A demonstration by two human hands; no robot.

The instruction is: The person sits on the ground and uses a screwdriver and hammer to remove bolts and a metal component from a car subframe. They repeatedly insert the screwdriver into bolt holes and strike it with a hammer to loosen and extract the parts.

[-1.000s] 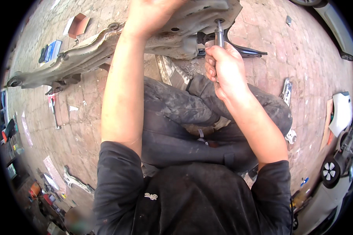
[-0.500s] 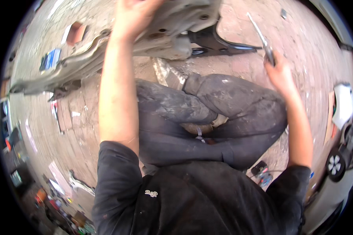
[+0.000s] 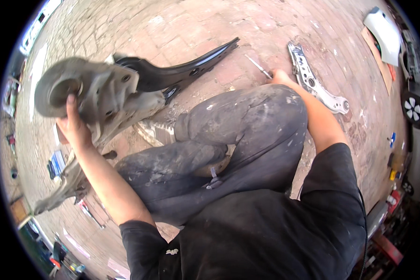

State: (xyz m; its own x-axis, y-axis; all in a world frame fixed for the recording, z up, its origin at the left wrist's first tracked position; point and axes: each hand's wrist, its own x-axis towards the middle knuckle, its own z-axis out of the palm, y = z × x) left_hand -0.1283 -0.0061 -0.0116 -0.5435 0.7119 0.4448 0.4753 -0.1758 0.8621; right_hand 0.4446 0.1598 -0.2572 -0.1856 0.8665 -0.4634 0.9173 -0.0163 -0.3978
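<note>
Since the earlier frame, the right hand (image 3: 280,75) has dropped beyond the right knee (image 3: 287,105), right of the grimy subframe (image 3: 119,93); a steel-shafted tool (image 3: 258,65) meets it, but whether the fingers clasp it I cannot tell. The left hand (image 3: 74,129) pinches the subframe's round cup (image 3: 49,88), thumb across its face, apparently to steady it. Rightward from the subframe juts 1 black suspension arm (image 3: 186,75); farther right lie 1 silver control arm (image 3: 312,86) and 1 white body panel (image 3: 383,35).

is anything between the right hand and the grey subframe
Yes, in this view the black curved suspension arm lies between the right hand, holding a slim silver tool, and the grey subframe; the bent knee partly hides that hand.
</note>
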